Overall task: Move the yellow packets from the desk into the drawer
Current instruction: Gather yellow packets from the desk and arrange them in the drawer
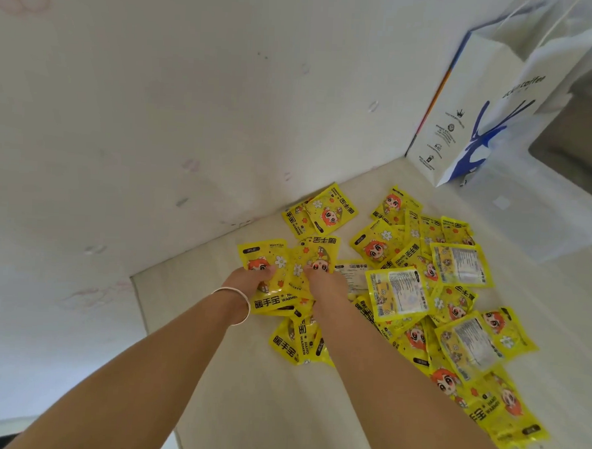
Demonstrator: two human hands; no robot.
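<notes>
Several yellow hand-warmer packets (455,301) lie scattered in a loose heap on the pale desk (261,394), some face up with a red-haired cartoon figure, some showing the printed back. My left hand (247,280), a silver bangle on its wrist, is closed on a packet (272,257) at the left edge of the heap. My right hand (322,282) grips a neighbouring packet (320,253) just to the right. More packets (298,341) lie under and between my forearms. No drawer is in view.
A white wall (156,114) borders the desk on the left and behind. A white paper bag with blue print (472,113) stands at the back right corner. A white ledge (545,216) runs along the right side.
</notes>
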